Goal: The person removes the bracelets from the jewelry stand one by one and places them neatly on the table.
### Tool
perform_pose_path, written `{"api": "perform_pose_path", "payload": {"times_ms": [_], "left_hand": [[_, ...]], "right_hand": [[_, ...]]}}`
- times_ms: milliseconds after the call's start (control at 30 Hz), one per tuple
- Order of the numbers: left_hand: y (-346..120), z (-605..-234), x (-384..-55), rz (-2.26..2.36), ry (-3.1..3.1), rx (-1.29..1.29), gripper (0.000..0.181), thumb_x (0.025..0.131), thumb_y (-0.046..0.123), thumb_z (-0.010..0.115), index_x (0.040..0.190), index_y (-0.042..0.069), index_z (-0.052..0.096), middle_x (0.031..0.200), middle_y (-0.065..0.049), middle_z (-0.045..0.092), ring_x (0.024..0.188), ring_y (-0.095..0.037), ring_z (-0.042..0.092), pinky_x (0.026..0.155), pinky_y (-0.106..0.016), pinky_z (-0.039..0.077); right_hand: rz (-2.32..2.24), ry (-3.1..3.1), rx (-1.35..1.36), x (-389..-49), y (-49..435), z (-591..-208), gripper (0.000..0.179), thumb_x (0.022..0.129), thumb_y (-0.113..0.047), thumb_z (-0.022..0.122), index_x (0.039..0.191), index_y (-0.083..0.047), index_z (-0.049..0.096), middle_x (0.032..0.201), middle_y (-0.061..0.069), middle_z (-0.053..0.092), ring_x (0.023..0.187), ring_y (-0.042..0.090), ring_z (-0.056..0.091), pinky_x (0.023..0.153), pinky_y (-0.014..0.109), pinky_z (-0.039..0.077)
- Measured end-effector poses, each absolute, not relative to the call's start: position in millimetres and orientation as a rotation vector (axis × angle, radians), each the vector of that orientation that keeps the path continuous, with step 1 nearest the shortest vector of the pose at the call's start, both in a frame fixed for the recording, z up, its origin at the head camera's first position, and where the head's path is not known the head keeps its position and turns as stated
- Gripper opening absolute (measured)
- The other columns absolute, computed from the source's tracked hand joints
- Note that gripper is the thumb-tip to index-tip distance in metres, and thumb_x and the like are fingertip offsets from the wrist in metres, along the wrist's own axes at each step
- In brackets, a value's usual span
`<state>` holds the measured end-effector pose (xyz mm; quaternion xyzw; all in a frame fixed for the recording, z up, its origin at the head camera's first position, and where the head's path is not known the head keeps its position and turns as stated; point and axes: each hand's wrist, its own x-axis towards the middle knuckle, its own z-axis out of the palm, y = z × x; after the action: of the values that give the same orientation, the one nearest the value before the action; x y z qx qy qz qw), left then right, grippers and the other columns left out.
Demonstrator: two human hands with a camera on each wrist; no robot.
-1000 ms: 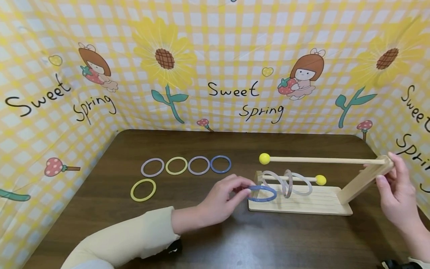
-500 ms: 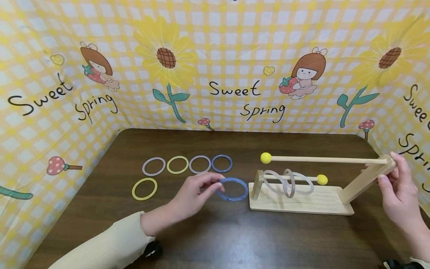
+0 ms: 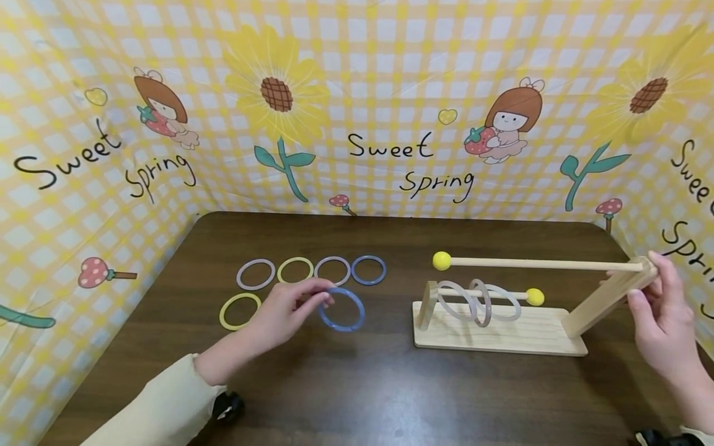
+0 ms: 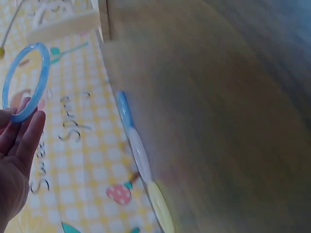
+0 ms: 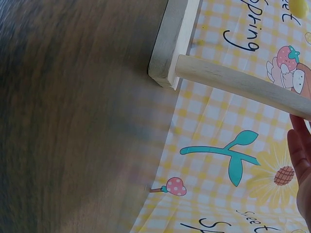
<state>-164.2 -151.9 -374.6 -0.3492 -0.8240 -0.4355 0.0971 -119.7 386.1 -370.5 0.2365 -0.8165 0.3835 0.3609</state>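
Between thumb and fingers, my left hand [image 3: 287,316] pinches a blue ring [image 3: 361,316], held up above the table left of the wooden stand [image 3: 496,337]. The left wrist view shows the same blue ring [image 4: 44,73] at the fingertips. At the stand's right end, my right hand [image 3: 666,316] grips the top of the tall slanted post [image 3: 605,297]. From that post a long rod [image 3: 541,264] runs left to a yellow ball. Several pale translucent rings [image 3: 481,303] hang on the shorter lower rod, which ends in a yellow ball [image 3: 535,297].
On the table [image 3: 357,396], a back row holds a purple ring [image 3: 238,280], a yellow ring [image 3: 295,259], another purple ring [image 3: 333,258] and a blue ring [image 3: 369,257]. Another yellow ring [image 3: 222,314] lies partly behind the left hand. A patterned cloth [image 3: 379,74] surrounds the table.
My left hand has carried the blue ring leftward, away from the stand's left end toward the rings on the table. The right hand stays on the tall post.
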Motion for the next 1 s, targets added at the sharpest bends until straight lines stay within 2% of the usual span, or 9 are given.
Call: {"api": "perform_pose_path", "payload": {"times_ms": [167,333,600,800,1000], "left_hand": [[-171,-379,-170,-1.187,-2.471,-1.023,0.019,0.091,-0.006,0.062,0.107,0.002,0.067,0.087,-0.002,0.072,0.08,-0.013,0.069,0.063,-0.027,0.056],[-188,-383,-178,-1.13,-2.544,-1.0,0.014,0.092,-0.004,0.062,0.104,0.003,0.067,0.086,-0.005,0.071,0.076,-0.018,0.069,0.06,-0.028,0.055],[-208,-390,-189,-1.115,-2.685,-0.943,0.011,0.094,-0.002,0.06,0.103,-0.001,0.066,0.085,-0.005,0.07,0.078,-0.015,0.068,0.067,-0.029,0.056],[-219,-395,-194,-1.081,-2.762,-0.925,0.01,0.095,0.001,0.059,0.103,-0.002,0.066,0.084,0.0,0.069,0.078,-0.012,0.065,0.067,-0.028,0.054],[-225,-397,-201,-1.08,-2.816,-0.911,0.011,0.096,0.002,0.059,0.104,-0.002,0.066,0.084,-0.002,0.068,0.077,-0.012,0.064,0.068,-0.029,0.053]], "right_hand": [[0.955,-2.12,0.618,-120,388,-369,0.041,0.099,0.008,0.041,0.135,0.017,0.023,0.124,-0.017,0.055,0.105,-0.006,0.055,0.083,0.007,0.042],[0.966,-2.105,0.607,-120,387,-370,0.04,0.1,0.006,0.041,0.134,0.017,0.023,0.124,-0.017,0.056,0.103,-0.004,0.055,0.079,0.007,0.039],[0.97,-2.108,0.607,-120,386,-371,0.041,0.1,0.005,0.041,0.134,0.016,0.023,0.123,-0.017,0.056,0.103,-0.004,0.055,0.078,0.007,0.038],[0.983,-2.111,0.599,-119,385,-371,0.042,0.099,0.006,0.041,0.135,0.016,0.023,0.122,-0.018,0.056,0.102,-0.003,0.055,0.077,0.007,0.038],[0.973,-2.117,0.594,-119,385,-370,0.041,0.099,0.007,0.041,0.135,0.015,0.023,0.123,-0.018,0.056,0.102,-0.003,0.054,0.079,0.006,0.038]]}}
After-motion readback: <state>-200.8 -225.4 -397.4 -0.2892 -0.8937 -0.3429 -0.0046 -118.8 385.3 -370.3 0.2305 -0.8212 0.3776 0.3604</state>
